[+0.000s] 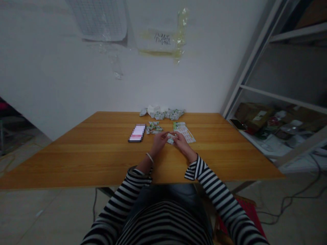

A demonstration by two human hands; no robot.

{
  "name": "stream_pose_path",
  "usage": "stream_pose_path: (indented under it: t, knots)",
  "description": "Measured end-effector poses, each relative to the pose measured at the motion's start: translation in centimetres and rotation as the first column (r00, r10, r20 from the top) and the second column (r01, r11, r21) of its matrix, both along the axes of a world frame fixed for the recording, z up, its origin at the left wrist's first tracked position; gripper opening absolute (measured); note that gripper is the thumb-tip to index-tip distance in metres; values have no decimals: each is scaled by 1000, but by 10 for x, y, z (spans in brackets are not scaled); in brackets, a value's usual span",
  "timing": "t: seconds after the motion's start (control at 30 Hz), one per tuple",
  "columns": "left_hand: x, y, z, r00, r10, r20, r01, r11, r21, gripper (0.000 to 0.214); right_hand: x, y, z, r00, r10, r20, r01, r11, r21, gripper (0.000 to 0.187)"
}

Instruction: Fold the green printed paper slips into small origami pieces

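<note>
My left hand (159, 140) and my right hand (181, 141) meet over the middle of the wooden table. Between them they pinch a small white packet (171, 139), its print too small to read; the fingers of both hands are closed on its edges. Just beyond my left hand lies a small pile of green-and-white packets (154, 128). A printed sheet (188, 133) with coloured rows lies beside my right hand, and a green-and-white packet (180, 124) rests at its far end.
A phone (137, 133) with a lit screen lies left of the pile. Along the wall sits a heap of patterned packets (170, 113) with white tissue (153, 109). A shelf (283, 97) with boxes and bags stands to the right, with a dark phone (238, 124) on it.
</note>
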State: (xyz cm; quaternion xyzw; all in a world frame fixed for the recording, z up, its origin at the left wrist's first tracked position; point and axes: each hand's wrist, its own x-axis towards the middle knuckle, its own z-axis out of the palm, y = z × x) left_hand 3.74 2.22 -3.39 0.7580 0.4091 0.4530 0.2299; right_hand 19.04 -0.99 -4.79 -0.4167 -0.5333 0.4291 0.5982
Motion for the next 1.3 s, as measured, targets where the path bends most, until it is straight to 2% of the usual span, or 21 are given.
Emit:
stream_pose_path:
  t: [0.17, 0.27, 0.5, 0.57, 0.67, 0.77, 0.83, 0.93, 1.03, 1.17, 1.3]
  knots:
    - [-5, -3, 4, 992, 108, 59, -110, 993, 32, 14, 0, -3, 2, 993, 62, -102, -72, 992, -101, 38]
    - [-2, -9, 8, 997, 61, 51, -63, 997, 37, 10, 4, -4, 4, 984, 111, -138, -129, 983, -132, 42]
    - [0, -11, 14, 992, -83, 97, 87, 996, -34, 11, 11, -11, 13, 939, 226, -260, -260, 960, -105, 41]
    - [-1, -8, 13, 986, -92, 141, 103, 992, -69, 16, 15, -11, 14, 933, 217, -287, -256, 961, -105, 43]
    - [-4, -3, 10, 971, -126, 205, 161, 974, -161, 36, 22, -8, 14, 931, 165, -325, -211, 971, -111, 38]
    - [-7, -3, 9, 943, -201, 267, 271, 927, -261, 54, 26, -5, 11, 929, 132, -347, -184, 975, -121, 30]
    - [-9, -5, 10, 918, -250, 308, 344, 889, -304, 59, 28, -3, 10, 927, 128, -353, -183, 975, -128, 28]
    - [-10, -10, 13, 884, -302, 357, 424, 840, -340, 58, 30, -3, 9, 925, 126, -358, -184, 974, -132, 32]
    - [-10, -13, 14, 865, -318, 389, 458, 816, -352, 54, 33, -3, 10, 928, 125, -351, -181, 974, -133, 32]
    - [-8, -11, 13, 864, -302, 402, 449, 824, -346, 46, 32, -5, 12, 939, 133, -318, -181, 975, -126, 29]
    - [-9, -6, 11, 884, -255, 391, 392, 861, -324, 34, 27, -7, 13, 954, 166, -251, -199, 974, -111, 32]
